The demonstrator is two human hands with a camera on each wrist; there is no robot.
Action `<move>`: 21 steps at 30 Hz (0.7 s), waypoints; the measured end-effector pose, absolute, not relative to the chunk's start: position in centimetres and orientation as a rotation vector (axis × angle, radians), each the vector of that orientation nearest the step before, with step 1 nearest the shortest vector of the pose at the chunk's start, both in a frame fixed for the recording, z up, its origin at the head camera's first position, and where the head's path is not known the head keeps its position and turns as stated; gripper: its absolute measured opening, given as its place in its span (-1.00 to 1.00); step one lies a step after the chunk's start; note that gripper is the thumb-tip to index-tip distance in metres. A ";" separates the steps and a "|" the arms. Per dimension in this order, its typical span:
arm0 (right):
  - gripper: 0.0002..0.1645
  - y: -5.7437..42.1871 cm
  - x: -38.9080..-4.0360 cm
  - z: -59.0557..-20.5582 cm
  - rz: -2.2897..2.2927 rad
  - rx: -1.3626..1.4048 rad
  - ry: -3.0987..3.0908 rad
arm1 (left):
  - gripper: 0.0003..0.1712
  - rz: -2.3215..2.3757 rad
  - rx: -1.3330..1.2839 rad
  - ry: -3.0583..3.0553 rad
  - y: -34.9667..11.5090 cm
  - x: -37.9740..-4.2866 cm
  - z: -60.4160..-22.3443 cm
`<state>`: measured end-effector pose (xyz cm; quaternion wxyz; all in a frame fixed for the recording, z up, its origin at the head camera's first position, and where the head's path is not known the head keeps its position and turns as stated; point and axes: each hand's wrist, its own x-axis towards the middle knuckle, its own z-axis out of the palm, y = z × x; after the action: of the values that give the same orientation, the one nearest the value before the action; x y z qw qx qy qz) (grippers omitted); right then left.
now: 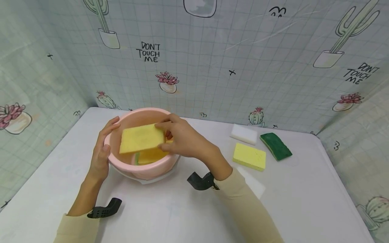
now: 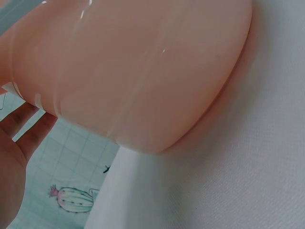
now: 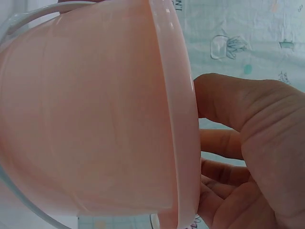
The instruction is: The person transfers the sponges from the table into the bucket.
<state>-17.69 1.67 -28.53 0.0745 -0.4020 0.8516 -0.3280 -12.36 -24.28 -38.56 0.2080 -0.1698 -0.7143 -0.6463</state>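
Observation:
A pink bucket [image 1: 146, 170] stands at the left of the white table. My left hand [image 1: 100, 155] rests against its left side, thumb at the rim; in the left wrist view the straight fingers [image 2: 35, 136] touch the outer wall. My right hand [image 1: 182, 136] pinches the right end of a yellow sponge [image 1: 141, 136] between thumb and fingers, over the bucket's mouth. Below it, another yellow sponge [image 1: 150, 157] with a green edge lies inside the bucket. In the right wrist view the bucket wall [image 3: 109, 119] hides the held sponge and the fingertips.
On the right of the table [image 1: 313, 189] lie a white sponge [image 1: 244, 134], a yellow sponge [image 1: 249, 156], a green scouring sponge [image 1: 276, 146] and a flat white piece [image 1: 252, 182] partly behind my right sleeve. A patterned curtain [image 1: 206, 91] hangs along the back edge.

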 end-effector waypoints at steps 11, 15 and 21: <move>-0.35 1.3 -17.4 -28.7 -0.991 -1.295 2.502 | -0.28 -1.728 -0.388 -2.072 -24.1 -12.2 -38.3; -0.37 1.3 -17.4 -28.7 -0.949 -1.323 2.506 | -0.29 -1.717 -0.411 -2.066 -24.2 -12.2 -38.2; -0.32 1.5 -17.3 -28.6 -0.912 -1.336 2.494 | -0.31 -1.716 -0.426 -2.052 -24.2 -12.4 -38.5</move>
<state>-17.32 1.54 -28.57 0.0845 -0.4478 0.8360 -0.3058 -12.37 -24.21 -38.49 0.2146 -0.1537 -0.7399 -0.6188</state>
